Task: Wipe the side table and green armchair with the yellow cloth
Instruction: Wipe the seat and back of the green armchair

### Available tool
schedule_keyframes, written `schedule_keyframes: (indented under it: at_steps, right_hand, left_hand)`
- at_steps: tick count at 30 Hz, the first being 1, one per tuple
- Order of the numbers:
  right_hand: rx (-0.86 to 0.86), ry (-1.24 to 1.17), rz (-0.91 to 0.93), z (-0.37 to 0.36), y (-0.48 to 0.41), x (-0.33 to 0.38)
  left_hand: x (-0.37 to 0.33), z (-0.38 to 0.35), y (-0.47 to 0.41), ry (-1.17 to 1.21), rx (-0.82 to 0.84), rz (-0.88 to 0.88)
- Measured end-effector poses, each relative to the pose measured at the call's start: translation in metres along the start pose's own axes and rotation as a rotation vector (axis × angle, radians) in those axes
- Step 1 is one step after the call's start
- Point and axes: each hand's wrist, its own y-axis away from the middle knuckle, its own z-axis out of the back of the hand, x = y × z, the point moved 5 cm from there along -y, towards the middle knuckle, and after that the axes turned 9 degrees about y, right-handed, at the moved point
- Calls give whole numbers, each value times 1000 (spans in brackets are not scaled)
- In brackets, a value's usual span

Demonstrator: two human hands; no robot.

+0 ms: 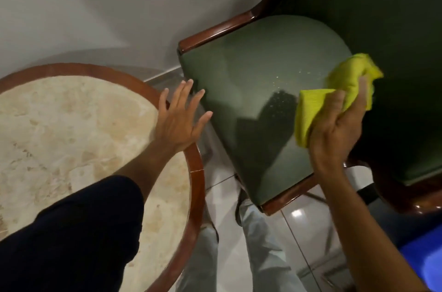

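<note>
The green armchair (251, 81) fills the upper right, with a wooden frame around its seat cushion; small pale crumbs dot the cushion near its middle. My right hand (334, 133) grips the bunched yellow cloth (334, 90) over the right part of the seat; whether the cloth touches the cushion I cannot tell. The round side table (71, 129), a mottled cream stone top in a reddish wooden rim, lies at the lower left. My left hand (181, 117) hovers with fingers spread over the table's right rim, fingertips reaching toward the seat's left edge.
A white wall rises behind the table and chair. Glossy pale floor tiles (306, 232) show between them, with my light-trousered legs (263, 255) standing there. A blue object (428, 258) sits at the lower right corner.
</note>
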Motion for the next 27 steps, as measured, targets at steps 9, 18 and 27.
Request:
schedule_keyframes:
  at_steps: [9, 18, 27]
  right_hand:
    - [332, 600, -50, -80, -20, -105]
    - [291, 538, -74, -121, -125, -94]
    - [702, 563, 1015, -154, 95, -13]
  left_hand:
    - [19, -23, -3, -45, 2, 39]
    - [16, -25, -4, -29, -33, 10]
    - [16, -20, -2, 2, -58, 23]
